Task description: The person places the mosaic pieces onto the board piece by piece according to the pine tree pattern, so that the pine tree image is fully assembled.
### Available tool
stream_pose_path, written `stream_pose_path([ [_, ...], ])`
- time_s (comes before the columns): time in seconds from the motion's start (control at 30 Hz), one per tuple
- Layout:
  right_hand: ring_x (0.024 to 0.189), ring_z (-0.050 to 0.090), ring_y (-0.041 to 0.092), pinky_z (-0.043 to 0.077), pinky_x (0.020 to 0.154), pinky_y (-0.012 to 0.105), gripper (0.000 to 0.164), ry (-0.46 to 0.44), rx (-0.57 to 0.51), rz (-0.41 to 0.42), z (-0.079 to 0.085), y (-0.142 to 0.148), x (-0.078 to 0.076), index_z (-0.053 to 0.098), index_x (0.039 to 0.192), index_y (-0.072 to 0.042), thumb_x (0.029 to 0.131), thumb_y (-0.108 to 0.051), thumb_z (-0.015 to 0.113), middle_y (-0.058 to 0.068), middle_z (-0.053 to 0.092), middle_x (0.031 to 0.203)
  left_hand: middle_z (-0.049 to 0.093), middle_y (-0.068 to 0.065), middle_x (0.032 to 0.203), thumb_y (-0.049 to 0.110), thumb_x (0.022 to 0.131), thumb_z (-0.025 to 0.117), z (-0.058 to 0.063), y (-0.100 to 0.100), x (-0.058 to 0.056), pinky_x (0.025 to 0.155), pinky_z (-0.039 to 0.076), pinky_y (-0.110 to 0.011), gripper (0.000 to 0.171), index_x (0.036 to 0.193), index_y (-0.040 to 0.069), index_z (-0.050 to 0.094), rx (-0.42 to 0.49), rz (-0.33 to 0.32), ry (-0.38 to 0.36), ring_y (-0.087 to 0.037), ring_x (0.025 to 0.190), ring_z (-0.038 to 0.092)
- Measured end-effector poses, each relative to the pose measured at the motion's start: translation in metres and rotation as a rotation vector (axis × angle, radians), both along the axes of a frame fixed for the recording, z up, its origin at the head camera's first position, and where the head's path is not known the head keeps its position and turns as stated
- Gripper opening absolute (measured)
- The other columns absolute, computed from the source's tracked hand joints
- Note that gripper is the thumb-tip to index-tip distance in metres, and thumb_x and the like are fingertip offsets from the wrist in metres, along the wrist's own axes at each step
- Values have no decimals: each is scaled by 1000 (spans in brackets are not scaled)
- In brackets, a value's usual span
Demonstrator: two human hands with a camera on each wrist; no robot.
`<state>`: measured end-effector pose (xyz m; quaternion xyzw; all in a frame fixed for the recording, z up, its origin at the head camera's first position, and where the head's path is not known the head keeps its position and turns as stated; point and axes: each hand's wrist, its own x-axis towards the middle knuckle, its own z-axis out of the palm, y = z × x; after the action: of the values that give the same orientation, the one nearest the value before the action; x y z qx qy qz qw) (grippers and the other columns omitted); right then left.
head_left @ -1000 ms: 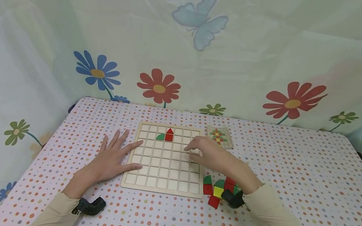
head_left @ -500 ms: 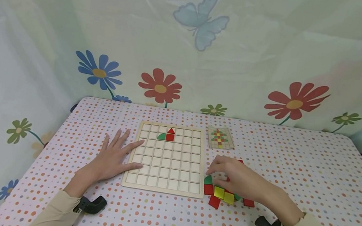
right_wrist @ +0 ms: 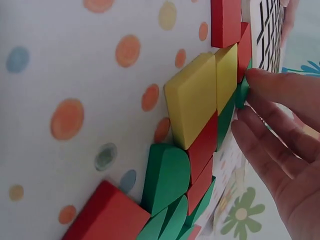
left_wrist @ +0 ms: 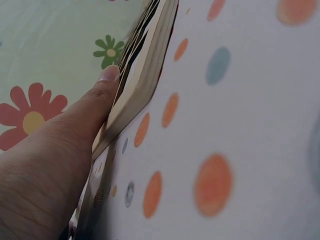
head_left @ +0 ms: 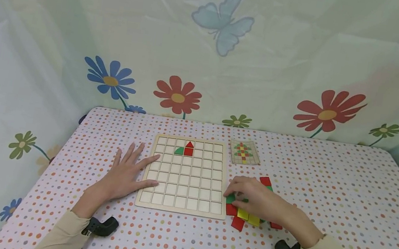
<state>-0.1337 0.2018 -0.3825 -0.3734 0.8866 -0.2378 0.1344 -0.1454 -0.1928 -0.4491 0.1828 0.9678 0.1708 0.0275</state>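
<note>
My left hand (head_left: 125, 176) lies with fingers spread on the table, its thumb and forefinger on the left edge of a wooden grid board (head_left: 174, 209). The left wrist view shows the thumb (left_wrist: 102, 95) on the board's rim. On the board are a red triangle (head_left: 190, 144), a red square (head_left: 188, 151) and a green quarter-circle tile (head_left: 179, 151). To the right of the board, my right hand (head_left: 256, 196) pinches a green tile (right_wrist: 242, 93) between thumb and fingertips, at the left side of a loose heap of tiles.
Red tiles (head_left: 237, 223), yellow tiles (right_wrist: 194, 97) and green tiles (right_wrist: 167, 175) lie close together under and around my right hand. A pattern card (head_left: 244, 152) showing a tree design lies behind them. A flowered cloth hangs behind the table.
My right hand has moved from over the board's right side, back and right to the tile heap, and its fingers have closed around a green tile. The left hand has stayed put.
</note>
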Motion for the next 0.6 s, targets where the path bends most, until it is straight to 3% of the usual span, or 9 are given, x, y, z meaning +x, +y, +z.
stream_pose_path([
  [0.2, 89, 64, 11, 59, 77, 27, 20, -7, -37, 2, -3, -2, -3, 78, 99, -10, 86, 4, 83, -3, 69, 101, 14, -24, 172, 64, 92, 67, 2, 0, 1, 119, -1, -76, 82, 161, 26, 45, -5, 2, 3, -49, 158, 2],
  [0.6, 82, 61, 7, 58, 75, 23, 19, -58, -11, -77, 0, -5, -3, 77, 94, -9, 81, 2, 87, -4, 67, 94, 12, -23, 173, 65, 93, 67, 0, 0, 0, 119, -3, -76, 82, 161, 27, 43, 6, 0, -6, -49, 159, 1],
])
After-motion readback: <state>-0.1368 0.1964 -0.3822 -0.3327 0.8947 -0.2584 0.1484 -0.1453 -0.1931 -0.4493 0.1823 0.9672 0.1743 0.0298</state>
